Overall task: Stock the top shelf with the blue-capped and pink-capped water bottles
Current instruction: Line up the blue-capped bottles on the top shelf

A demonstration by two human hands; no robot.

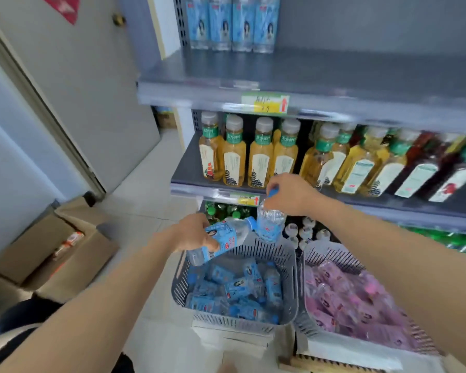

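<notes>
— What are you holding?
— My left hand (197, 234) grips a blue-capped bottle (222, 242) round its label, tilted. My right hand (293, 193) pinches a second bottle (271, 224) by its cap, hanging above the grey basket (234, 323).
— What might go wrong?
— That cap pinch is thin. Lifting to the top shelf (320, 74), it could slip, or I could topple the four bottles (232, 22) standing at its back left.

glossy clear plastic bottles (271, 224), slatted matt grey plastic baskets (289, 265), brown cardboard boxes (73, 267)
</notes>
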